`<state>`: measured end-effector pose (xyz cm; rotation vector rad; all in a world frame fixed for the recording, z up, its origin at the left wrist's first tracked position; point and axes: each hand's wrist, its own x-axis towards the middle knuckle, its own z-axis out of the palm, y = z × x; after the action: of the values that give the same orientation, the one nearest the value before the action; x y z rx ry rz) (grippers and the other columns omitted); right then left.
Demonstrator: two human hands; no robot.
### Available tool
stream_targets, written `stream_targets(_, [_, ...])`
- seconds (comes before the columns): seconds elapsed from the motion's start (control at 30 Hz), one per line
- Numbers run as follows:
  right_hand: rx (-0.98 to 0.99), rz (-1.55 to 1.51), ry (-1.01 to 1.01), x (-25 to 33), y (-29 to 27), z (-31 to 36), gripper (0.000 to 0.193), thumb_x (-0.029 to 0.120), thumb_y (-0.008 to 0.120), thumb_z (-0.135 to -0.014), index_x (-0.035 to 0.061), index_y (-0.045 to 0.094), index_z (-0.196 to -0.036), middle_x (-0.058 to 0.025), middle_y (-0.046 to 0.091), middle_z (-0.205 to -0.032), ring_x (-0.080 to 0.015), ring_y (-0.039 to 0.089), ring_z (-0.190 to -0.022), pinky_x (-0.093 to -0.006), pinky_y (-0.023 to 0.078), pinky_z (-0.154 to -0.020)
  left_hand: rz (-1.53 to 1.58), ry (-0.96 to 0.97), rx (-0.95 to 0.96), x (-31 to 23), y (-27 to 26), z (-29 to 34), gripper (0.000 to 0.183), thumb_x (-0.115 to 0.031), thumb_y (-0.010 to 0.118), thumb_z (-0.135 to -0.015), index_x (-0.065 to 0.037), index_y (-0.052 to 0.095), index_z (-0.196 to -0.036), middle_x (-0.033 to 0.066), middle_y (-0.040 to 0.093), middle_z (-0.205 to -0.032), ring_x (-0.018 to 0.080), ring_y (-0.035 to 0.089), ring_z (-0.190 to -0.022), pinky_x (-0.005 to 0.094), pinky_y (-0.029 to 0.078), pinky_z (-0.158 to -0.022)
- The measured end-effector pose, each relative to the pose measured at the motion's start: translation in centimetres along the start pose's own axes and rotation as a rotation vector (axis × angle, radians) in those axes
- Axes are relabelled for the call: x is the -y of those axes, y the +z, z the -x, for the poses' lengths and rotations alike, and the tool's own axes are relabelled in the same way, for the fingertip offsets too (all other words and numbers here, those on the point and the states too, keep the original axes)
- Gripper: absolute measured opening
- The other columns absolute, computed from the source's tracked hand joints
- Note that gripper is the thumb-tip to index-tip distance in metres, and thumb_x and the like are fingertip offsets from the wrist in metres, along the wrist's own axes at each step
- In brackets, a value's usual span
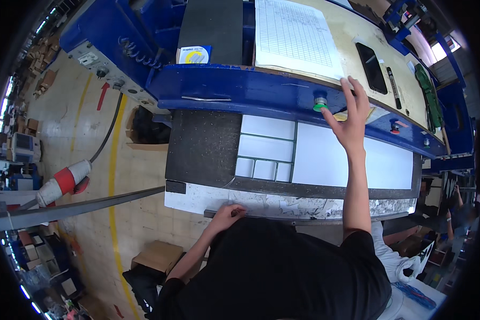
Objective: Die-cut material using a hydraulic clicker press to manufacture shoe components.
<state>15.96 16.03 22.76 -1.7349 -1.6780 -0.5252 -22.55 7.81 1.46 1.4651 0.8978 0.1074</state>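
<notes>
My right hand (352,120) reaches up to the blue front beam (240,93) of a machine. Its thumb is at a green push button (320,106), while the fingers spread upward over the beam's upper edge. My left hand (228,217) rests at the front edge of the worn white strip (282,205), its fingers curled; whether anything is inside them is hidden. Between the hands and the beam, a dark bed (200,152) carries a white sheet (352,154). On the sheet's left part lies a thin green frame (267,141) divided into several rectangles.
Above the beam lie a printed grid sheet (298,37), a black phone (371,66), a marker (394,88) and a green tool (428,98). A red button (395,128) sits farther right. At left are a grey bar (90,205), a red-and-white plug (64,184) and cardboard boxes (157,256).
</notes>
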Motion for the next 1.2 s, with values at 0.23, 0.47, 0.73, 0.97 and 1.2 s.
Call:
stream_targets(0.23, [0.01,0.053,0.015,-1.1,1.4,0.1,0.069,0.03,0.081,-0.069,0.0169,0.053,-0.131,-0.0076,0.049,-0.119,-0.0266,0.046,-0.117,-0.0531,0.024,-0.106,-0.121,0.166,-0.288,-0.7,0.4,-3.7,0.015,-0.02,0.067,-0.085,-0.009,0.069,-0.095,0.0072,0.066,-0.081,0.0193,0.063,-0.073,0.0319,0.05,-0.069])
stream_targets(0.47, [0.067,0.055,0.018,-0.4,1.4,0.5,0.072,0.03,0.081,-0.069,0.0173,0.051,-0.133,-0.0077,0.047,-0.121,-0.0272,0.043,-0.12,-0.0541,0.022,-0.107,-0.622,0.464,-0.686,-2.3,0.4,-10.3,0.013,-0.021,0.066,-0.077,-0.012,0.064,-0.069,0.002,0.061,-0.07,0.0252,0.058,-0.078,0.038,0.041,-0.074])
stream_targets(0.73, [-0.05,0.087,-0.028,-1.4,1.9,2.0,0.069,0.033,0.078,-0.07,0.0147,0.052,-0.131,-0.0099,0.049,-0.123,-0.0283,0.046,-0.119,-0.0492,0.028,-0.104,-0.65,0.478,-0.795,-5.3,-0.6,-17.0,0.02,-0.022,0.064,-0.073,-0.008,0.059,-0.058,0.0055,0.06,-0.066,0.0274,0.057,-0.074,0.0407,0.039,-0.07])
stream_targets(0.97, [-0.079,-0.172,0.268,1.9,5.3,10.6,0.053,0.014,0.071,-0.076,0.0057,0.054,-0.125,-0.0233,0.044,-0.131,-0.0419,0.045,-0.118,-0.047,0.038,-0.101,-0.659,0.61,-0.724,-5.2,-3.3,-17.8,0.019,-0.023,0.065,-0.074,-0.009,0.059,-0.062,0.0072,0.06,-0.07,0.0288,0.056,-0.074,0.0418,0.04,-0.069])
stream_targets(1.2, [0.378,0.0,0.25,1.5,8.5,26.2,0.061,0.017,0.074,-0.063,0.0052,0.055,-0.12,-0.0194,0.051,-0.113,-0.0388,0.046,-0.111,-0.0483,0.039,-0.091,-0.588,0.618,-0.649,-3.9,-2.3,-17.0,0.02,-0.026,0.059,-0.079,-0.008,0.067,-0.079,0.0145,0.064,-0.083,0.0338,0.06,-0.089,0.0483,0.043,-0.085])
